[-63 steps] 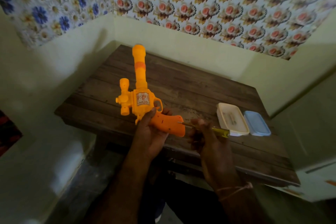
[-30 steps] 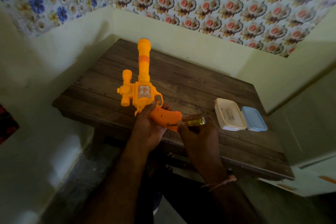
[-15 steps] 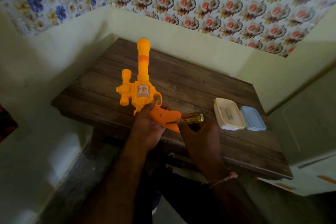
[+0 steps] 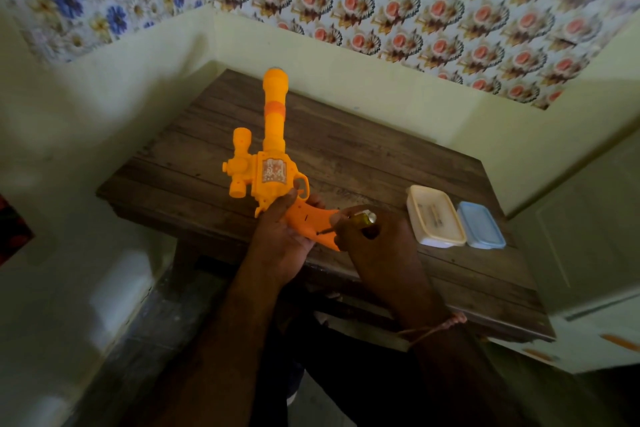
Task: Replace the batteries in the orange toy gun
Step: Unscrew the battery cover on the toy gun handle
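The orange toy gun [image 4: 268, 170] is held above the near edge of the wooden table [image 4: 346, 163], barrel pointing away from me. My left hand [image 4: 282, 237] grips it from below at the handle. My right hand [image 4: 372, 243] grips a small screwdriver [image 4: 362, 219] with a yellow handle. Its thin metal tip touches the lower part of the orange handle, near a small dark slot. The rest of the shaft is partly hidden by my fingers.
An open white plastic box [image 4: 434, 215] holding a few small items sits on the table's right side, with its light blue lid [image 4: 479, 225] beside it. Walls close the table in at the back and left. A pale cabinet [image 4: 588, 253] stands at the right.
My right hand has moved left with the screwdriver until its tip meets the gun's handle. The gun and my left hand have stayed nearly still.
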The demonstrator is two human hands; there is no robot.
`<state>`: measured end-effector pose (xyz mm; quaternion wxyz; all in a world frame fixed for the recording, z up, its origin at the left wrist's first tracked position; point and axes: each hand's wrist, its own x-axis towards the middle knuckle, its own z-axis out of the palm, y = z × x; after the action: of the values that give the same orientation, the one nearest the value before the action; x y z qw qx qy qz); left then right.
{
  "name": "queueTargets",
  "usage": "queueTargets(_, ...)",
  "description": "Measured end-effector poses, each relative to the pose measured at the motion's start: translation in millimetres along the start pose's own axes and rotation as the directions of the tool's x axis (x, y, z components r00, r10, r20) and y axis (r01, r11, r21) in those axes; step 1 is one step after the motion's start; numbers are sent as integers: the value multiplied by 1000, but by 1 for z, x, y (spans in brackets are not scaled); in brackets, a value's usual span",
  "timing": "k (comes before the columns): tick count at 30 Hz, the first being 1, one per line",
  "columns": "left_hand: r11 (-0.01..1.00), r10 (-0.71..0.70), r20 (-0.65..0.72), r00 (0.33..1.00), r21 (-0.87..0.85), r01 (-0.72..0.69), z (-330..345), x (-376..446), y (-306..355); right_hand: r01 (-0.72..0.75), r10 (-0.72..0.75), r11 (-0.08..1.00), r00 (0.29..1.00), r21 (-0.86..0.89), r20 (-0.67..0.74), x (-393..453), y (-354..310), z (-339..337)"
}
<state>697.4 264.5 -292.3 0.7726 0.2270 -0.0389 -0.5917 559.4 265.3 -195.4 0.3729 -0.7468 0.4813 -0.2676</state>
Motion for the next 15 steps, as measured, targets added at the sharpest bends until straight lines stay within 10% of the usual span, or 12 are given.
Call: queueTargets(15, 999, 31, 72, 997, 23, -33, -2, 3, -1, 75, -35, 921, 993, -382, 111, 16, -14, -19)
